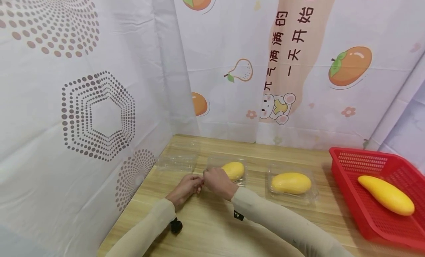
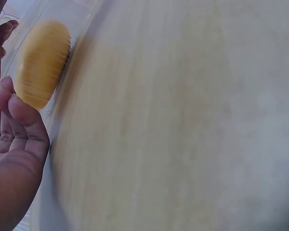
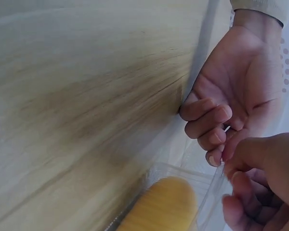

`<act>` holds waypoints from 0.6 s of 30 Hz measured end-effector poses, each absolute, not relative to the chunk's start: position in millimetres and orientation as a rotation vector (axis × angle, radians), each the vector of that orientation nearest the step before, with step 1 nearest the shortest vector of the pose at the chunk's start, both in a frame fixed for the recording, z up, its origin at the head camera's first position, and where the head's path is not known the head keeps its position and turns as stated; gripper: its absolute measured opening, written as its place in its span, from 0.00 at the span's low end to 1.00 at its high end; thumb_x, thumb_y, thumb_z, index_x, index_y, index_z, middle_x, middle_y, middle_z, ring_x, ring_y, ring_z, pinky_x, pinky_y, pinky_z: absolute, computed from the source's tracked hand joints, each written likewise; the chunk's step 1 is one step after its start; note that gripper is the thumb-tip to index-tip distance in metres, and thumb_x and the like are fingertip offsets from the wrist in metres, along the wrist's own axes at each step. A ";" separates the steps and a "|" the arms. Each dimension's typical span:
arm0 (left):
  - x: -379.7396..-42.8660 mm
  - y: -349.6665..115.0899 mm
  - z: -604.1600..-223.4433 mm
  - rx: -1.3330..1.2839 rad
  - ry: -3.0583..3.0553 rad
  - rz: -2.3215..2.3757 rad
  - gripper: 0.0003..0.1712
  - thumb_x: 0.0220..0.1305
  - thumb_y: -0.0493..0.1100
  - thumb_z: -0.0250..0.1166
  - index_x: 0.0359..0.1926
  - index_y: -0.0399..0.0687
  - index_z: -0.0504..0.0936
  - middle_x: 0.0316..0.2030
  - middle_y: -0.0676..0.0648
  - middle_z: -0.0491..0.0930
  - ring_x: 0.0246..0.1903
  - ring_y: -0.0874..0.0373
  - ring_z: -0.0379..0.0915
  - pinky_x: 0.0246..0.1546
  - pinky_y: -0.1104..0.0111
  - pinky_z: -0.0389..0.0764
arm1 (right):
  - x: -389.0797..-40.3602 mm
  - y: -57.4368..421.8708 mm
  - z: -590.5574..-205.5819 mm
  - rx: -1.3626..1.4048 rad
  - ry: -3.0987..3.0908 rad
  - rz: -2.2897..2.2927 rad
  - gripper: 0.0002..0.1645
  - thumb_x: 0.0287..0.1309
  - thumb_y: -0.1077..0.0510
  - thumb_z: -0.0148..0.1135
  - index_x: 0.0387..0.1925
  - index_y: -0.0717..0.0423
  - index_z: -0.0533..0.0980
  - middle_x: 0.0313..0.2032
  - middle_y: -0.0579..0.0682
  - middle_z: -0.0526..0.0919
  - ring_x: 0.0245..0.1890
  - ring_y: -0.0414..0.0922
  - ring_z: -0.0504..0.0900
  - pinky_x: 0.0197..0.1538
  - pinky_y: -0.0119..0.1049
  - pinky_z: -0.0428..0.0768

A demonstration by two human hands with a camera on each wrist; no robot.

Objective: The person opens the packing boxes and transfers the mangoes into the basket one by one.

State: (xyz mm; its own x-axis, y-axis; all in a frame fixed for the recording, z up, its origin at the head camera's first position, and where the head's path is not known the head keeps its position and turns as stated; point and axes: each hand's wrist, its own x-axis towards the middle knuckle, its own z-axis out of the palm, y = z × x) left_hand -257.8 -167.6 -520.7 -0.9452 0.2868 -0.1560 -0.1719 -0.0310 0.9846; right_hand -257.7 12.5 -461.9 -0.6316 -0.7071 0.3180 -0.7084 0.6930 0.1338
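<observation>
A yellow mango (image 1: 235, 170) lies in a clear plastic box (image 1: 215, 161) on the table, in front of both hands. My left hand (image 1: 186, 188) has its thumb and fingertips pinched together at the box's left end. Against it, my right hand (image 1: 220, 181) pinches at the same spot with curled fingers and covers part of the box. In the right wrist view a clear plastic edge (image 3: 216, 180) runs up to the meeting fingertips. How much plastic each hand holds is hidden by the fingers. The mango (image 2: 42, 62) shows beyond the left fingertips in the left wrist view.
Right of the hands, another clear box (image 1: 313, 192) holds a mango (image 1: 291, 183). A red basket (image 1: 352, 198) at the far right contains one more mango (image 1: 386, 196). Clear plastic containers (image 1: 177, 163) stand at the back left, near the curtain (image 1: 99, 168).
</observation>
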 end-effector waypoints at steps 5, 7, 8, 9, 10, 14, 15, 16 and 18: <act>-257.5 -162.2 -516.9 0.117 1.988 2.051 0.13 0.72 0.33 0.55 0.46 0.29 0.84 0.34 0.47 0.80 0.28 0.61 0.71 0.29 0.72 0.75 | -260.7 14.5 -461.5 1.100 -2.583 0.128 0.13 0.60 0.59 0.72 0.24 0.55 0.77 0.23 0.45 0.71 0.23 0.37 0.66 0.23 0.29 0.71; -257.7 -160.1 -516.0 0.106 1.996 2.056 0.13 0.71 0.33 0.55 0.44 0.29 0.84 0.33 0.47 0.80 0.27 0.61 0.71 0.28 0.72 0.75 | -262.0 15.8 -462.0 1.110 -2.579 0.186 0.14 0.60 0.60 0.71 0.23 0.55 0.75 0.22 0.44 0.69 0.22 0.37 0.65 0.22 0.28 0.69; -257.9 -159.3 -515.6 0.090 1.994 2.060 0.13 0.70 0.33 0.54 0.43 0.30 0.84 0.33 0.47 0.80 0.27 0.61 0.71 0.28 0.72 0.75 | -262.6 16.5 -462.3 1.117 -2.576 0.218 0.14 0.60 0.61 0.71 0.23 0.55 0.74 0.22 0.44 0.68 0.22 0.37 0.64 0.22 0.28 0.68; -258.0 -158.6 -515.3 0.077 1.995 2.063 0.13 0.69 0.33 0.54 0.42 0.30 0.85 0.32 0.47 0.80 0.26 0.61 0.71 0.28 0.72 0.75 | -263.0 17.2 -462.5 1.125 -2.575 0.261 0.15 0.60 0.63 0.70 0.22 0.55 0.73 0.22 0.44 0.68 0.21 0.37 0.63 0.21 0.28 0.67; -257.8 -158.0 -515.1 0.067 2.000 2.061 0.13 0.69 0.33 0.54 0.41 0.30 0.85 0.32 0.47 0.79 0.26 0.61 0.70 0.27 0.72 0.74 | -263.5 17.9 -463.2 1.130 -2.576 0.303 0.15 0.59 0.65 0.69 0.22 0.55 0.72 0.21 0.44 0.66 0.21 0.37 0.62 0.21 0.28 0.65; -257.4 -156.3 -515.0 0.032 2.007 2.062 0.13 0.68 0.33 0.54 0.41 0.30 0.85 0.31 0.47 0.79 0.25 0.61 0.70 0.26 0.72 0.74 | -265.3 20.1 -466.5 1.160 -2.564 0.442 0.18 0.58 0.69 0.67 0.20 0.54 0.69 0.21 0.44 0.64 0.20 0.37 0.61 0.21 0.27 0.62; -257.1 -155.9 -515.0 0.027 2.014 2.060 0.13 0.68 0.33 0.54 0.40 0.30 0.84 0.31 0.47 0.78 0.25 0.61 0.70 0.26 0.72 0.74 | -265.7 20.4 -467.4 1.166 -2.558 0.464 0.18 0.57 0.70 0.66 0.20 0.53 0.68 0.21 0.43 0.64 0.20 0.37 0.61 0.21 0.26 0.62; -256.8 -155.6 -515.0 0.022 2.021 2.058 0.13 0.68 0.33 0.54 0.40 0.29 0.84 0.30 0.47 0.78 0.25 0.61 0.70 0.26 0.72 0.74 | -266.2 20.7 -468.3 1.171 -2.552 0.478 0.19 0.57 0.70 0.66 0.20 0.53 0.68 0.21 0.43 0.64 0.20 0.36 0.61 0.21 0.26 0.62; -256.6 -154.9 -515.3 0.002 2.028 2.059 0.13 0.67 0.33 0.54 0.40 0.29 0.84 0.30 0.47 0.78 0.25 0.61 0.70 0.26 0.72 0.74 | -267.6 21.0 -470.3 1.189 -2.536 0.502 0.18 0.56 0.70 0.66 0.20 0.53 0.68 0.21 0.43 0.65 0.21 0.36 0.62 0.22 0.26 0.62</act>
